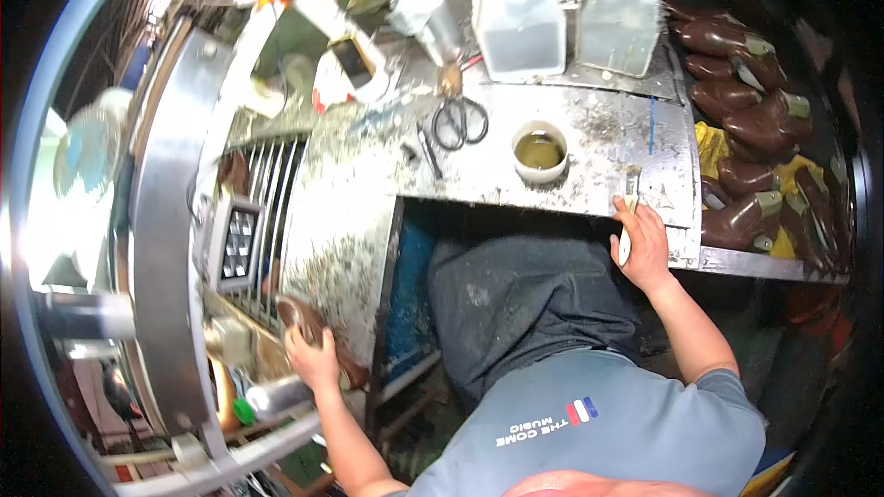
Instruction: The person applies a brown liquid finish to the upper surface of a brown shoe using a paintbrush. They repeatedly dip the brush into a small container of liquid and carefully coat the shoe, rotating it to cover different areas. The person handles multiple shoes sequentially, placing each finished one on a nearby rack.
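Observation:
My left hand [313, 357] is closed around a brown shoe [302, 315] at the left side of the bench, beside the metal rollers. Part of the shoe lies behind my fingers. At the bench's right front, my right hand [644, 244] grips a flat brush [627, 239] by its pale handle, bristles pointing away from me. A white bowl [519, 162] of yellowish-brown liquid stands left of the brush. Black-handled scissors [459, 125] lie beyond it to the left.
Stained metal bench [331, 221] spans left to back. Two translucent containers [518, 28] and a green-capped bottle [425, 14] stand at the back. Several brown shoes [764, 120] are piled on the right. A metal roller rack [274, 184] and control box [239, 244] sit left.

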Available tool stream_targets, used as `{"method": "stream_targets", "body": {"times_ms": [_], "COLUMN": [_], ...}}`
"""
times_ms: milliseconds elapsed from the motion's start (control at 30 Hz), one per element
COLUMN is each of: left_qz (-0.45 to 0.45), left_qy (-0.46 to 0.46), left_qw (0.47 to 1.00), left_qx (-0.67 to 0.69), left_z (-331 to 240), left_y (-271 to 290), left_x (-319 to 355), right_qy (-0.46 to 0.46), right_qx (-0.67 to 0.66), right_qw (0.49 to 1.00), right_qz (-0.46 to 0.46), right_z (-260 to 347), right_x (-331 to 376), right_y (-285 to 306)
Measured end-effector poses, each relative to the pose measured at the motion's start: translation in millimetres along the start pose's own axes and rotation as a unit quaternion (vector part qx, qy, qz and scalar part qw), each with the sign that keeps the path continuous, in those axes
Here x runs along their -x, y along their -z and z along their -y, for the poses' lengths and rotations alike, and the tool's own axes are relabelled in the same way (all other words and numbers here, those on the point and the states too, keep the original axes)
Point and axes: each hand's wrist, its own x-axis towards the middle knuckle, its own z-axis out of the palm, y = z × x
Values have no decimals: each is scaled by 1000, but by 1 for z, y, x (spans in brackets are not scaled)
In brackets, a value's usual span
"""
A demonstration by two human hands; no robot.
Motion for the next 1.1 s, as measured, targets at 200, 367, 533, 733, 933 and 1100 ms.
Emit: {"method": "stream_targets", "body": {"times_ms": [200,367,533,733,933,1100], "left_qz": [37,1,72,74,60,99], "left_qy": [44,70,103,78,36,112], "left_qw": [995,991,989,994,997,989], "left_qx": [79,112,78,15,32,13], "left_z": [-27,5,9,-3,18,-12], "left_y": [-6,3,21,41,59,77], "left_x": [22,15,18,27,20,18], "right_qy": [2,-8,-20,-19,-37,-18], "right_qx": [2,-30,-28,-30,-31,-9], "right_qw": [1000,999,999,998,997,998], "right_qz": [-11,8,38,57,59,54], "right_z": [-16,-10,-9,-11,-5,-10], "right_x": [-7,-9,-12,-9,-5,-3], "right_y": [28,27,34,34,27,20]}}
